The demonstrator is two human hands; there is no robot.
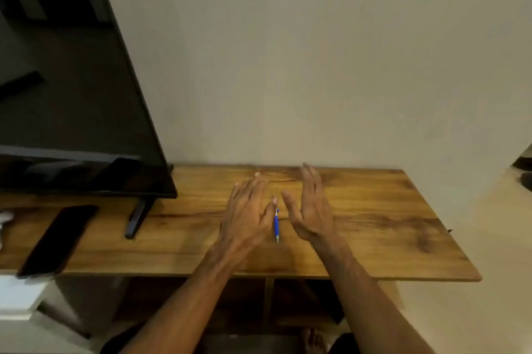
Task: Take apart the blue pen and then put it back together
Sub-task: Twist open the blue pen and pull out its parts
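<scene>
The blue pen lies in one piece on the wooden table, its silver tip pointing toward me. My left hand hovers just left of it with straight, spread fingers, the thumb close to the pen's far end. My right hand is held just right of the pen, edge-on, fingers straight and pointing at the wall. Neither hand holds anything.
A dark TV screen stands at the left on a black foot. A black phone lies near the table's front left edge. A pale wall backs the table. Bare wood extends to the right of my hands.
</scene>
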